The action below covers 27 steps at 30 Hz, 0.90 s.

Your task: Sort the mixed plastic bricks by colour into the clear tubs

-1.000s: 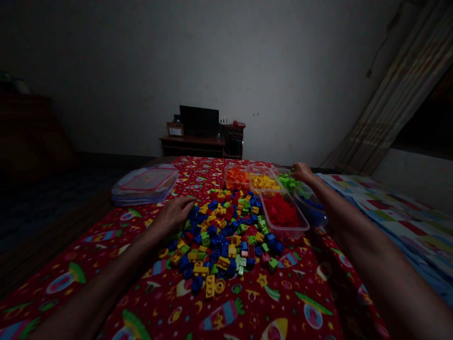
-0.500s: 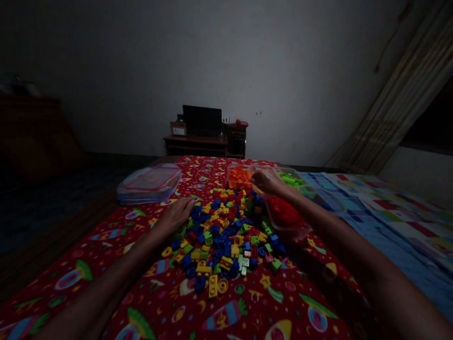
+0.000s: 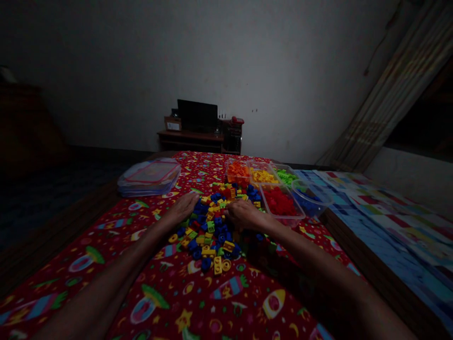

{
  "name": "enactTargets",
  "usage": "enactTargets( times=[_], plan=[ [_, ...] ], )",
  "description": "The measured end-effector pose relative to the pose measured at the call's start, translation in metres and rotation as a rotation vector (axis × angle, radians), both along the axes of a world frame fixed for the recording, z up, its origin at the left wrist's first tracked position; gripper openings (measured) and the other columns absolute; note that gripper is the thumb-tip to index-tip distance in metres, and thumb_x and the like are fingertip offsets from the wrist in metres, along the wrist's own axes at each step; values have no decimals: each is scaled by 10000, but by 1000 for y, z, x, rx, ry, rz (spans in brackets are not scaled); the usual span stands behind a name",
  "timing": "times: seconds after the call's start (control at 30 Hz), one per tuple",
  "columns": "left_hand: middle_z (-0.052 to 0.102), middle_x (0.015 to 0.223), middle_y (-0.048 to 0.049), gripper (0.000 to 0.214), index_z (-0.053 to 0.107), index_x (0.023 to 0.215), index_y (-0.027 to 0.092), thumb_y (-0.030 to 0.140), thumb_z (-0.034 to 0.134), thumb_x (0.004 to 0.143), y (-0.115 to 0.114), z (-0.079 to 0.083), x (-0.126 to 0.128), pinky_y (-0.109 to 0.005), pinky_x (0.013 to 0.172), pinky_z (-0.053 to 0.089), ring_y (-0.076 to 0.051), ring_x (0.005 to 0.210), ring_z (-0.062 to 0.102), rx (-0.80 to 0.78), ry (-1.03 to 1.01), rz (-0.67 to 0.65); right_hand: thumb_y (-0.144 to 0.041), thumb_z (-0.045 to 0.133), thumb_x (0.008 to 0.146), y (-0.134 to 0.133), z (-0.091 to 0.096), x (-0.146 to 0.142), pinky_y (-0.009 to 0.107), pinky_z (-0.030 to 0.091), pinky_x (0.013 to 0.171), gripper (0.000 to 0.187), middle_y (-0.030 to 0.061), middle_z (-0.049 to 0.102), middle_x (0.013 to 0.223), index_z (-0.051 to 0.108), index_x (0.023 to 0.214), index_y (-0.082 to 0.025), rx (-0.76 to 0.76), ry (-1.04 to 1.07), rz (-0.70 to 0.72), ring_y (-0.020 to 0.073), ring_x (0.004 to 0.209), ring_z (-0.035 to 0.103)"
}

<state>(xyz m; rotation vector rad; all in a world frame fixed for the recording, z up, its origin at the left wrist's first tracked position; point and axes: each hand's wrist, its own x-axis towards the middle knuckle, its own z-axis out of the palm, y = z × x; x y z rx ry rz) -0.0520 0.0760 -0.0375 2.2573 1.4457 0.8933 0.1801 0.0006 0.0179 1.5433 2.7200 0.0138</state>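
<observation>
1. Left hand (image 3: 182,210): mine, open, palm down, at the pile's edge.
2. Right hand (image 3: 244,215): mine, curled on the pile; whether it grips anything, I cannot tell.
3. Plastic toy bricks (image 3: 210,231): heaped between my hands on red printed cloth (image 3: 226,302), clear tubs (image 3: 281,203) just beyond.

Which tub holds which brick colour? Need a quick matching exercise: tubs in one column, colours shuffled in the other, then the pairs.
Tubs:
1. Leftmost tub in the far row
2. Middle tub in the far row
3. Rightmost tub in the far row
4. Front tub

Brick colours:
A. Red
B. Orange
C. Lime green
D. Yellow

Pairs: 1-B, 2-D, 3-C, 4-A
</observation>
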Motion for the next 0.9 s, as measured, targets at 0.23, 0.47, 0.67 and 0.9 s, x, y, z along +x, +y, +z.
enactTargets(
  times=[0.23, 0.47, 0.67, 0.9],
  plan=[
    [608, 772, -67, 470, 455, 698, 220, 576, 189, 847, -12, 16, 3, -340, 763, 492, -226, 807, 576, -11, 44, -47, -145, 475, 826, -25, -1, 6, 225, 355, 653, 201, 70, 644, 841, 617, 968, -163, 89, 223, 104, 144, 740, 554],
    [645, 823, -62, 472, 552, 772, 196, 521, 221, 861, -7, 10, 2, -346, 786, 482, -226, 832, 591, 8, 24, -42, -44, 413, 742, 24, 28, 31, 223, 325, 584, 303, 60, 629, 721, 682, 862, -112, 169, 274, -249, 134, 654, 535],
    [664, 898, -91, 488, 592, 845, 182, 497, 220, 858, 1, 3, 0, -356, 836, 478, -235, 899, 605, 29, 52, -51, -100, 520, 743, 60, 11, 23, 233, 414, 675, 238, 141, 678, 914, 686, 913, -95, 6, 47, -266, 179, 791, 610],
    [670, 966, -106, 460, 612, 917, 173, 439, 242, 855, 5, -3, -1, -377, 895, 462, -242, 961, 604, 46, 64, -39, -211, 534, 790, 64, 3, 23, 263, 445, 724, 259, 173, 654, 1001, 656, 991, -102, -28, 47, -326, 233, 925, 614]
  ],
)
